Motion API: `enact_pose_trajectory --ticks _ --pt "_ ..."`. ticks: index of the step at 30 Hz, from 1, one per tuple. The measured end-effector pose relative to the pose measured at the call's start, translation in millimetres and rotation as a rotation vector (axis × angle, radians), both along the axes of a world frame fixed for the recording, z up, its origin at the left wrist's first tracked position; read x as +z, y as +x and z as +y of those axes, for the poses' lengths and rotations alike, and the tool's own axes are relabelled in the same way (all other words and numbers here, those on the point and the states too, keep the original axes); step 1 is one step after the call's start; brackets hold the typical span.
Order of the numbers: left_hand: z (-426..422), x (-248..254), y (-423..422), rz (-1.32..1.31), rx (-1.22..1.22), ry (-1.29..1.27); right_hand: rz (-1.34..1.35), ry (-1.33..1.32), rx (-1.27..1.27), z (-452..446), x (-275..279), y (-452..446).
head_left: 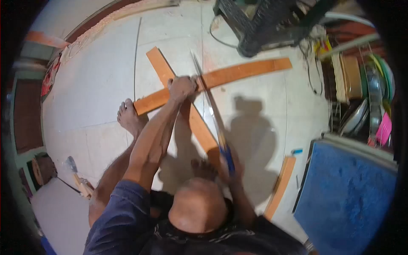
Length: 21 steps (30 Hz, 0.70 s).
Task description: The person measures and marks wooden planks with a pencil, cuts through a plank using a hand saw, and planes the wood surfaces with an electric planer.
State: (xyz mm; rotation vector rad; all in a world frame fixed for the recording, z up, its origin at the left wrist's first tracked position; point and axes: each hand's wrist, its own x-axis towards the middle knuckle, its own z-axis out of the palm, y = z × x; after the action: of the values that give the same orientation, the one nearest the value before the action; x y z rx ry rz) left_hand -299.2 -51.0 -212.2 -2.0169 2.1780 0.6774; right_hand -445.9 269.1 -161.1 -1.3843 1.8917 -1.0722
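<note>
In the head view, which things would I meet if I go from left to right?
Bare left foot, left hand, saw's blue handle, separate wooden strip, blue panel.

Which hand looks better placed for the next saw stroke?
The right hand, probably: it holds the blue-handled metal handsaw, which crosses the upper flat orange-brown wooden plank. The left hand rests on that plank.
</note>
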Motion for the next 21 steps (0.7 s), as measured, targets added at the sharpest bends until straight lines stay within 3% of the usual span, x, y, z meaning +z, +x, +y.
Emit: enact_pose_trajectory --ticks 2,4,6,9,11,14,16,18,19,21 --pt "-3.8 -3.1 1.9 0.080 0.029 -0.051 -0.063 0.104 -0.014 48.3 23.2 -10.7" --pt "2.0 -4.4 8.3 0.059 0.035 -0.015 -0.157 0.085 -0.048 40.9 32.9 -8.0" --pt "-3.8 6.2 3.7 0.094 0.025 -0.009 -0.181 -0.088 -0.064 -44.0 10.5 2.9" --pt "-4.5 2.6 3.0 0.089 -0.029 -0.020 -0.048 0.229 0.090 -100.0 -54.6 -1.5" --pt "-1.9 9.5 4.0 0.111 -0.061 0.005 -0.192 0.161 0.061 -77.9 20.1 1.5" --pt "-7.9 4.5 4.7 0.081 0.000 0.040 -0.189 0.022 -0.027 65.4 -1.5 -16.2" --pt "-9.6 3.2 6.0 0.057 0.022 0.030 -0.287 0.067 -0.062 75.4 -1.1 -12.6" --pt "-4.8 -0.1 3.8 0.041 -0.002 0.027 -0.085 0.130 0.040 -3.1 -28.7 -10.8" --pt "-2.6 -3.0 3.6 0.021 -0.060 -0.039 -0.146 -0.185 0.026 -72.3 -16.8 1.0" --pt "5.6 -6.1 8.0 -0.016 -0.140 -0.110 -0.053 -0.254 0.075 -158.3 -3.7 15.5"
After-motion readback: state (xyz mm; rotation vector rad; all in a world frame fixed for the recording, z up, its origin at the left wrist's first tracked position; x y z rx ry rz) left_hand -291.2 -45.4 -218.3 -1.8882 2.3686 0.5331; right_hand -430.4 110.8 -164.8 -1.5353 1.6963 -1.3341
